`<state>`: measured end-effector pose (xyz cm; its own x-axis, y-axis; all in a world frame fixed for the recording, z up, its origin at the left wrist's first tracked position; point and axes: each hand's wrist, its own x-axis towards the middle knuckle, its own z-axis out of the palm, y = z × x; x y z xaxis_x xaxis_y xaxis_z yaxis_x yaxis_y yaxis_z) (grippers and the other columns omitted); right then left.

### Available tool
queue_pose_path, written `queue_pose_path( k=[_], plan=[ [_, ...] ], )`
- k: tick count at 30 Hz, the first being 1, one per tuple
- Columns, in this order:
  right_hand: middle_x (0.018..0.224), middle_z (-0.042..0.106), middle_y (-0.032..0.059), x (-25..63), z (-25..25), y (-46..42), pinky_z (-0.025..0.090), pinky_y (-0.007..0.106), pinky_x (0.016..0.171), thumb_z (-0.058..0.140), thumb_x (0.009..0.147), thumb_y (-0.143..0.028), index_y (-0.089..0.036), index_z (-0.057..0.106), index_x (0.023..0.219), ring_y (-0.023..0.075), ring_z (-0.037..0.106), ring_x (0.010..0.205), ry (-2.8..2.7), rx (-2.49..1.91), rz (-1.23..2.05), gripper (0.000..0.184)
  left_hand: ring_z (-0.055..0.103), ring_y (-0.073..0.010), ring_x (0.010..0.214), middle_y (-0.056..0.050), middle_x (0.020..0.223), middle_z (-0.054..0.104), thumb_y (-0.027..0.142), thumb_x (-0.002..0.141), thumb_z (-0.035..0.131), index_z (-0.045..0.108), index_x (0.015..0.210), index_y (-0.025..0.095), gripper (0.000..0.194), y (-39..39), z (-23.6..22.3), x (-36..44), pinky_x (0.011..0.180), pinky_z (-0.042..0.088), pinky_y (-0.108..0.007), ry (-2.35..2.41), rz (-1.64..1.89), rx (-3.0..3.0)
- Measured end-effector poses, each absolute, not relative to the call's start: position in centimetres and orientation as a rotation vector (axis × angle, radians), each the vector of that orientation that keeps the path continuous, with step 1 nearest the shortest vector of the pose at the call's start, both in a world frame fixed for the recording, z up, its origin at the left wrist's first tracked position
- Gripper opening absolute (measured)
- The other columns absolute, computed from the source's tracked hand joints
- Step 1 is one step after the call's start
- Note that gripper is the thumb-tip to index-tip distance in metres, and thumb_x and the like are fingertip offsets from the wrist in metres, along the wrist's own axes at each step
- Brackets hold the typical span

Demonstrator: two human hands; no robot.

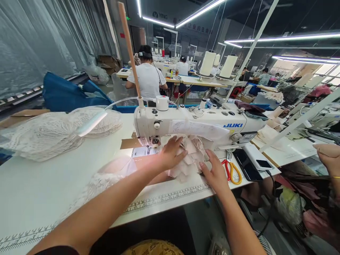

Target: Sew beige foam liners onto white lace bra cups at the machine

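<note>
Under the arm of the white sewing machine (164, 122), a heap of pale pink fabric pieces (187, 163) lies on the table. My left hand (172, 153) reaches across to the heap's left side, fingers spread over it. At its right edge my right hand (215, 173) rests with fingers apart, touching the pieces. Neither hand is visibly gripping anything, though some left fingertips are partly hidden by the fabric. Left of the needle area lies a pale lace-edged piece (117, 170), partly covered by my left forearm.
White lace bundles (53, 132) lie at the table's left. Scissors with red and yellow handles (234, 173), a dark phone (247, 164) and a white device (256, 157) sit at the right. A printed ruler (164, 196) runs along the front edge. Another person's hand (329, 157) shows far right.
</note>
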<state>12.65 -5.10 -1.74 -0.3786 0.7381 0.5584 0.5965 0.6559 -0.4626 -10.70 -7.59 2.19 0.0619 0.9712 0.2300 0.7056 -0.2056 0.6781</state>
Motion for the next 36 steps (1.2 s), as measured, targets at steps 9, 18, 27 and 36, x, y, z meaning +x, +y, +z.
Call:
queue_pose_path(
  k=[9,18,27,36],
  plan=[
    [0.108,0.068,0.0186,16.4,-5.6,-9.7,0.051,0.056,0.086,0.047,0.093,-0.04,-0.014,0.066,0.108,0.0344,0.062,0.103,-2.308,-0.98,-0.051,0.035,0.044,-0.0332,0.132,-0.012,0.141,0.051,0.041,0.083,0.06,0.056,0.129,0.022,0.049,-24.0,2.3,-21.2,0.11,0.033,-0.048,1.965,0.814,2.004],
    [0.107,0.071,0.0081,13.7,-5.7,-12.9,0.056,0.043,0.083,0.054,0.092,-0.023,-0.025,0.063,0.117,0.0252,0.068,0.094,-2.431,-0.549,-0.085,0.028,0.056,-0.0266,0.101,-0.009,0.107,0.062,0.038,0.082,0.053,0.061,0.092,0.019,0.023,-28.5,0.3,-27.6,0.088,0.046,-0.038,2.189,0.809,1.762],
    [0.107,0.07,0.0098,3.8,-3.4,-16.1,0.057,0.037,0.084,0.054,0.091,-0.012,-0.018,0.067,0.11,0.0218,0.064,0.099,-2.543,-0.293,0.128,0.024,0.058,-0.0251,0.094,-0.007,0.106,0.063,0.046,0.08,0.057,0.061,0.093,0.019,0.03,-25.9,1.9,-27.7,0.079,0.043,-0.033,2.201,0.858,1.583],
    [0.1,0.069,0.014,1.7,-4.1,-14.1,0.054,0.043,0.077,0.047,0.093,-0.021,-0.014,0.069,0.101,0.0279,0.062,0.09,-2.508,-0.633,-0.082,0.024,0.054,-0.0171,0.067,0.001,0.072,0.055,0.04,0.079,0.055,0.051,0.077,0.019,0.022,-26.0,0.6,-29.5,0.057,0.037,-0.025,2.099,0.963,1.39]
  ],
)
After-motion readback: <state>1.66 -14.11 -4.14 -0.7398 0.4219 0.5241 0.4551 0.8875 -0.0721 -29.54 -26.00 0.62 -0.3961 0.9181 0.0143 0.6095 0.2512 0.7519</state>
